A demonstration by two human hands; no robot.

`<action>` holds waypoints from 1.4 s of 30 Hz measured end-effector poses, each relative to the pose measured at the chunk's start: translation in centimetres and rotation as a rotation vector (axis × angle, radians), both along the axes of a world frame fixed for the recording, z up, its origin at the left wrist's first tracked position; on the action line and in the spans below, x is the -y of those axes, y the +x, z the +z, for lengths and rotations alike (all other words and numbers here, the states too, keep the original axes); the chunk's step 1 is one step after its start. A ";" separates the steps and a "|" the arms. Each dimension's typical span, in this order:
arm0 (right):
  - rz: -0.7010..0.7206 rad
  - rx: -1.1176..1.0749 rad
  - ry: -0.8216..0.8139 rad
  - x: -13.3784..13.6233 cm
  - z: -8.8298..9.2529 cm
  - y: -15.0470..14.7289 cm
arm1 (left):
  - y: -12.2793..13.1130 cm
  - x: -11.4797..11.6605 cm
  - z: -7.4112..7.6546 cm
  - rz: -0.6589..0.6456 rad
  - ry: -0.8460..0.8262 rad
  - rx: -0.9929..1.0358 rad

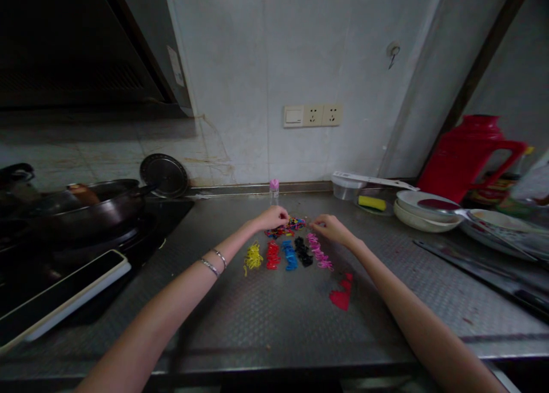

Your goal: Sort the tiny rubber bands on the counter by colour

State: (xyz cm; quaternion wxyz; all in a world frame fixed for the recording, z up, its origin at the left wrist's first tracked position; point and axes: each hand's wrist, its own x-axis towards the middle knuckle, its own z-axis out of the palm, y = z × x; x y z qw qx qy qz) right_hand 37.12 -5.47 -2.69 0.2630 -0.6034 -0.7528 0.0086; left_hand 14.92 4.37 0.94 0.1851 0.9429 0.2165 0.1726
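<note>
A mixed heap of small coloured rubber bands [295, 226] lies on the metal counter. My left hand [273, 217] is at the heap's left side, fingers curled together; what they pinch is too small to make out. Just right of the heap, my right hand [329, 229] has its fingertips pressed together, and I cannot see what is in them. In front lie sorted groups: yellow bands [254, 257], red bands [273, 255], blue bands [289, 255], black bands [303, 252] and pink bands [319, 251]. The pink ones are nearest my right hand.
Behind the heap stands a clear bottle with a pink cap [274, 185]. Red scraps [341, 297] lie near my right forearm. At right are bowls [426, 213], a yellow sponge [372, 203], a knife [472, 270] and a red thermos [465, 155]. A wok [94, 207] sits at left.
</note>
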 end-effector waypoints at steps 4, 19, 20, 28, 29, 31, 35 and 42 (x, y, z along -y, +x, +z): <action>-0.020 -0.002 -0.002 0.2 0.0 0.3 | 4.1 1.9 0.0 -0.071 0.012 -0.001; -0.054 -0.020 -0.019 0.2 -0.4 1.3 | 1.4 0.6 -1.5 0.132 -0.073 0.148; -0.050 -0.028 -0.020 0.2 -0.4 1.1 | 0.3 0.0 -1.7 0.191 -0.095 0.180; 0.077 -0.023 -0.058 -1.1 0.2 -1.2 | -6.8 -3.0 -3.5 0.487 -0.315 0.392; 0.087 -0.002 -0.062 -1.4 0.4 -1.5 | -7.3 -3.2 -3.7 0.506 -0.340 0.408; 0.101 0.049 -0.075 -1.8 0.5 -1.8 | -7.9 -3.4 -4.0 0.535 -0.379 0.435; 0.107 0.128 -0.112 -2.3 0.4 -2.3 | -8.5 -3.4 -4.2 0.562 -0.413 0.464; 0.059 0.193 -0.088 -2.1 -0.6 -2.8 | -8.6 -2.9 -3.6 0.575 -0.471 0.508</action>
